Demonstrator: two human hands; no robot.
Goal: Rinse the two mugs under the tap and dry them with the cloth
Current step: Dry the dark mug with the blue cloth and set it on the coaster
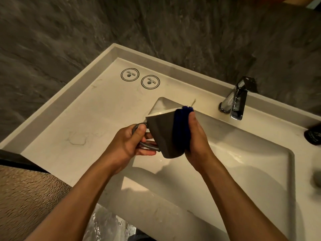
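Observation:
A dark grey mug (163,134) with a pale inside is held tilted over the left part of the white sink (260,171). My left hand (132,143) grips its handle, fingers through the loop. My right hand (196,138) presses a dark blue cloth (182,126) against the mug's right side and rim. The chrome tap (236,103) stands behind the basin at the right; no water stream shows. I see only this one mug.
Two round printed coasters (130,75) (150,82) lie on the pale countertop (78,136) at the back left. A dark round object (313,134) sits at the right edge. A dark stone wall rises behind. Crinkled plastic (104,225) shows below the counter front.

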